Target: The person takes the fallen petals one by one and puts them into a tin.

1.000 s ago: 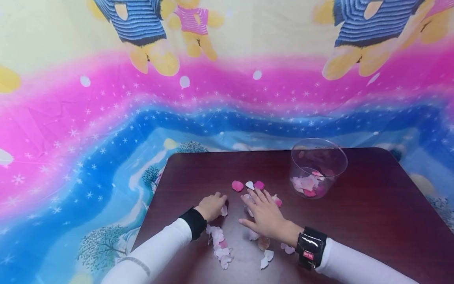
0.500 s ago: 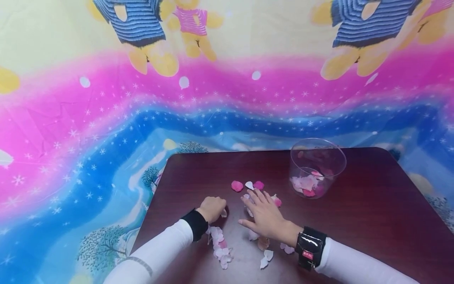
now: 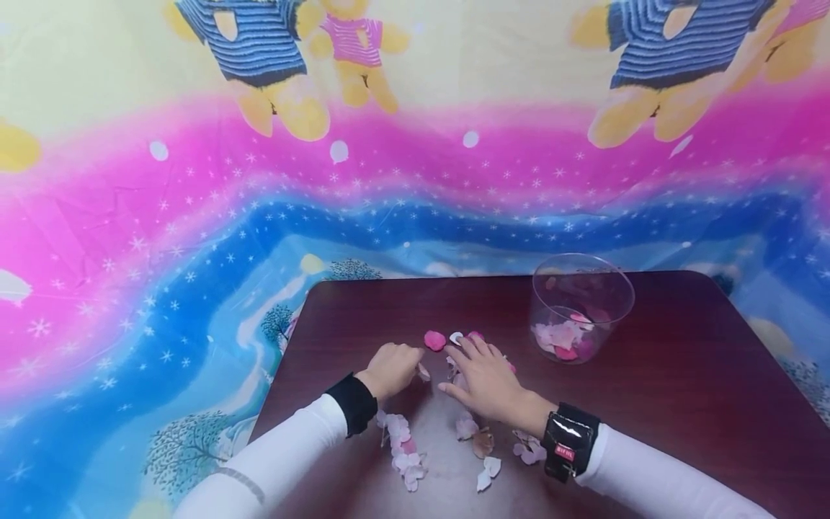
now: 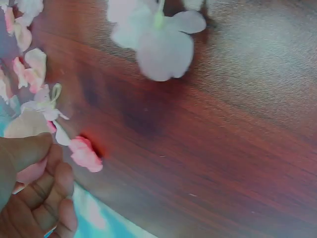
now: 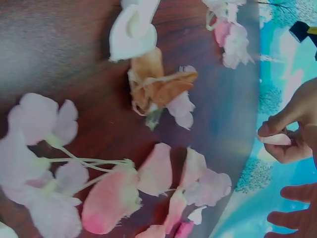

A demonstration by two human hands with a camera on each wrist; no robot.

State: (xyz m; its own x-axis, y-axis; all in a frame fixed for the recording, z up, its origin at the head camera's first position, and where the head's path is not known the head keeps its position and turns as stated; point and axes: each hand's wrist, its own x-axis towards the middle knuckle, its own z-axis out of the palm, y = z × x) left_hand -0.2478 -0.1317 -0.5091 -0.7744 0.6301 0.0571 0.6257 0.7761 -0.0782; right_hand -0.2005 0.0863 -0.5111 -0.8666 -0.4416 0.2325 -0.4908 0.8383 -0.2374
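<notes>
My left hand [image 3: 392,369] pinches a pale pink petal [image 5: 278,140] between thumb and fingers, left of the scattered petals. My right hand [image 3: 486,378] lies palm down with fingers spread over several petals, partly hiding them; whether it touches them, I cannot tell. Just beyond the hands are a bright pink petal [image 3: 435,340] and a white petal [image 3: 456,336]. Nearer to me, a brown petal [image 3: 483,443] lies by a white pair [image 3: 489,473]. A row of pale pink blossoms [image 3: 405,454] stretches below my left wrist.
A clear plastic tub [image 3: 541,310] with pink and white petals inside stands at the back right of the dark wooden table [image 3: 674,404]. Pale blossoms [image 3: 529,448] lie beside my right wrist. A colourful printed cloth [image 3: 415,166] hangs behind the table.
My left hand has moved right and slightly forward, bringing the pale petal toward my right hand. The right hand has shifted slightly right and now covers more of the magenta petal.
</notes>
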